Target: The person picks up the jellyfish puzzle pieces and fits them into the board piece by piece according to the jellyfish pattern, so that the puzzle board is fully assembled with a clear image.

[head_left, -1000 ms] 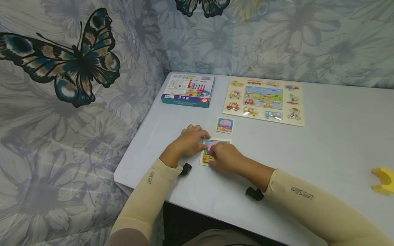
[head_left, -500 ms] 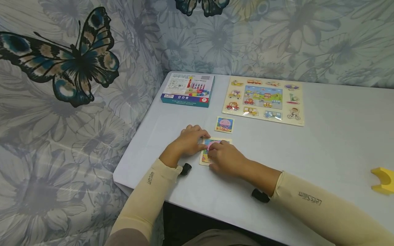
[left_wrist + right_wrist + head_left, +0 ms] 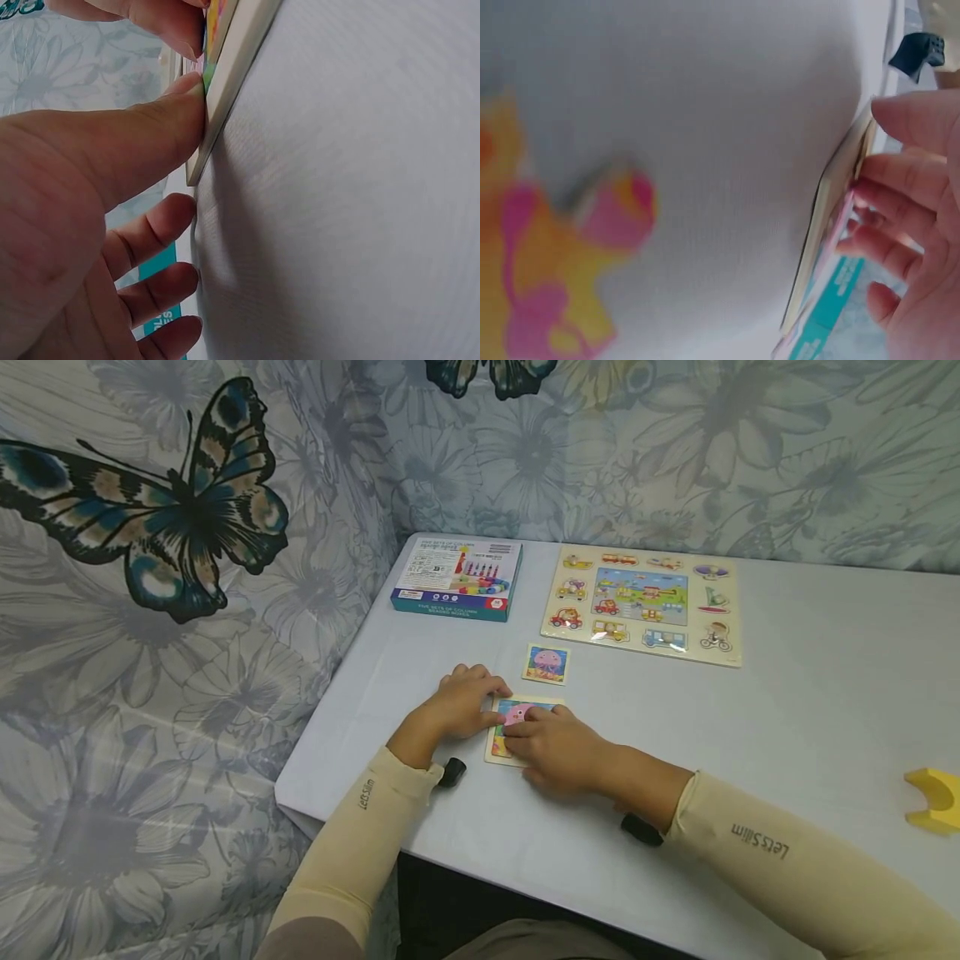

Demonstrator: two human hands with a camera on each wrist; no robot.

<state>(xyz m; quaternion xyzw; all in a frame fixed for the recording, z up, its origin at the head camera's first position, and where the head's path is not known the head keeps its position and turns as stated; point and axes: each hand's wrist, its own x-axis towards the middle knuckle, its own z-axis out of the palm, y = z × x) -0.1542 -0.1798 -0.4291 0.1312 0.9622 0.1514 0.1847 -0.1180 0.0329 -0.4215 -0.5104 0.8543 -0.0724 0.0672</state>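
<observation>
A small jigsaw puzzle (image 3: 498, 745) in a pale wooden tray lies on the white table, a pink figure on blue printed on it. My left hand (image 3: 461, 703) rests at its left side. Its thumb (image 3: 169, 124) presses on the tray's edge, while the other fingers are spread on the cloth. Over the puzzle's right part lies my right hand (image 3: 562, 747), hiding much of the picture. Its fingers (image 3: 896, 195) reach over the surface and its thumb is at the tray's edge. A blurred yellow and pink puzzle piece (image 3: 547, 277) lies close to the right wrist camera.
Just behind the puzzle is a square picture card (image 3: 546, 664) with a pink octopus-like figure. A teal and white box (image 3: 457, 578) and a large wooden vehicle puzzle board (image 3: 641, 647) stand farther back. A yellow notched block (image 3: 933, 802) lies at the far right.
My right hand has shifted slightly right over the puzzle, its fingers going from curled to more extended, and more of the pink picture shows. My left hand has stayed in place.
</observation>
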